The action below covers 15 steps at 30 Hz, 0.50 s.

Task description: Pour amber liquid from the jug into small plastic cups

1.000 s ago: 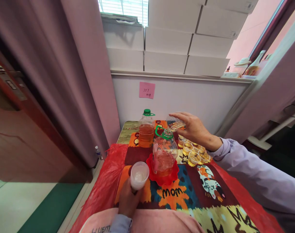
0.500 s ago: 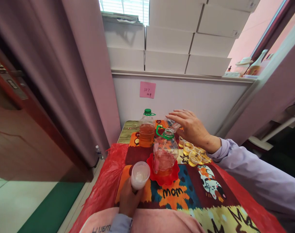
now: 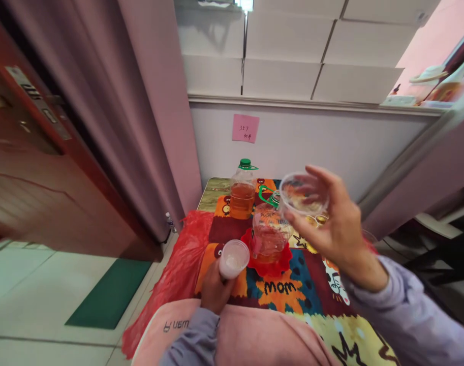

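Observation:
My left hand (image 3: pixel 215 288) is wrapped round a stack of clear plastic cups (image 3: pixel 234 259) low over the patterned cloth. Raised at the right, my right hand (image 3: pixel 336 218) grips a clear plastic cup (image 3: pixel 305 195) between thumb and fingers, its mouth tilted toward me. Behind and below that cup stands an uncapped clear jug (image 3: pixel 269 236) with a green handle, on a red scalloped dish (image 3: pixel 260 269). A second jug (image 3: pixel 242 200), green-capped and partly filled with amber liquid, stands behind to the left. Small cups of yellow liquid (image 3: pixel 321 219) are mostly hidden by my right hand.
The patterned cloth (image 3: pixel 310 300) and red plastic sheet (image 3: pixel 178 264) cover the table. A pale wall with a pink note (image 3: pixel 245 128) rises behind. A small bottle (image 3: pixel 170 222) stands left of the table, near a wooden door (image 3: pixel 64 193). A pink cloth (image 3: pixel 262 333) lies nearest me.
My right hand has come away from the open jug's mouth, toward me and right, with the clear cup now plainly visible. My left hand keeps its cups. The view has shifted.

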{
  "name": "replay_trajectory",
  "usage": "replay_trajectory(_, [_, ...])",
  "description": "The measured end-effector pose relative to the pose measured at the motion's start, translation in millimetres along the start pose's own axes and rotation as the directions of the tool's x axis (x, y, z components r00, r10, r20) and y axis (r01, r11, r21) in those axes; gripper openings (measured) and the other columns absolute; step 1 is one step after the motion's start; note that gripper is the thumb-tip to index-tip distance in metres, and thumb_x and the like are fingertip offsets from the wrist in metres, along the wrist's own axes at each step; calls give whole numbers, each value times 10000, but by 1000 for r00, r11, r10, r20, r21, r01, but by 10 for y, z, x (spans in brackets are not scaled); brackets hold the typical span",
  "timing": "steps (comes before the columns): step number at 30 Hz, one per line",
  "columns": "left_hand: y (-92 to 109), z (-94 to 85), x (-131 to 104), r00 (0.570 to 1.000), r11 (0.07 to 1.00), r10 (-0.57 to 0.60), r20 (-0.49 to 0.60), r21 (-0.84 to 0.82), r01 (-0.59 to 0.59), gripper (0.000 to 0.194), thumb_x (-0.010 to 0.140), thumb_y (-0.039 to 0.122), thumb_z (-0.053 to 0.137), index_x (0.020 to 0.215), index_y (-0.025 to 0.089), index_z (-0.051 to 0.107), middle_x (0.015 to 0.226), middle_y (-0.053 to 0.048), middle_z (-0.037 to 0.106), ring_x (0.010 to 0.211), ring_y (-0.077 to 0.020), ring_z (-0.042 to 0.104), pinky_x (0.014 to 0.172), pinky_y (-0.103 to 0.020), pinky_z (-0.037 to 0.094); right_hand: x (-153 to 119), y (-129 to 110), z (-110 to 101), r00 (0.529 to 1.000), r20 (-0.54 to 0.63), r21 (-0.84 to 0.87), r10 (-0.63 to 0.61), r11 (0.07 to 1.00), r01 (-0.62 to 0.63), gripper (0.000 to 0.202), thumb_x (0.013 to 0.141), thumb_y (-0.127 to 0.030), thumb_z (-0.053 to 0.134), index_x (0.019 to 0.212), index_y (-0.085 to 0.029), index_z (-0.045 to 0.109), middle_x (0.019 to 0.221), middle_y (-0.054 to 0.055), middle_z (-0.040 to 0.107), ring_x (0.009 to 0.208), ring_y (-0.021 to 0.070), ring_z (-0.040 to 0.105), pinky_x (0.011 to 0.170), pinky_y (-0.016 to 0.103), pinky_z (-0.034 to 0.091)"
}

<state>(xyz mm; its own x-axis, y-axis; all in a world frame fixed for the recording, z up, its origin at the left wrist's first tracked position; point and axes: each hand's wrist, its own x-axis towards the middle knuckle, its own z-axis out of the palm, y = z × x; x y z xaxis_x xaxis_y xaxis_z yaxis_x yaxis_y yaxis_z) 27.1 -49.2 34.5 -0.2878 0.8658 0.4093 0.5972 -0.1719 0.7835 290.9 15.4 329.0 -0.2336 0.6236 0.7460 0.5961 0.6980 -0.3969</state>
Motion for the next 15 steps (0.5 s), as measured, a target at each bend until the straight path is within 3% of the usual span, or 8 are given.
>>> replay_trajectory(2, [10,11,-14,1000,1000,-2,11,0,2,429,828,389,757,1228,238,726,1179,-134,817,1107,-342,789,975,-491,646,-325,-175,175,997,46,195,60,978,-68,867,985,-371,684,1722,-284,235,1432,153,712,1166,324,775,961,487,680])
replay_trajectory(5, [37,20,-34,1000,1000,-14,21,0,14,451,845,381,762,1270,236,718,1219,-138,808,1138,-341,780,1007,-500,635,-736,-303,544,995,93,273,36,960,-60,829,948,-319,709,1688,-317,333,1447,126,710,1222,327,763,1007,485,679])
replay_trajectory(10, [73,4,-39,999,1000,-24,42,-12,25,449,841,396,764,1259,236,730,1199,-143,809,1133,-355,777,999,-534,640,-1101,-232,1065,997,73,233,14,972,-31,794,944,-324,674,1672,-284,359,1500,159,672,1364,360,689,1109,559,627])
replay_trajectory(15, [96,-24,-21,998,999,-19,59,-31,21,508,836,432,750,1319,276,722,1302,-137,789,1220,-356,753,1057,-538,621,-1289,-111,1244,971,218,74,-96,994,82,800,1042,-501,590,1722,-226,272,1621,219,568,1480,404,587,1151,626,570])
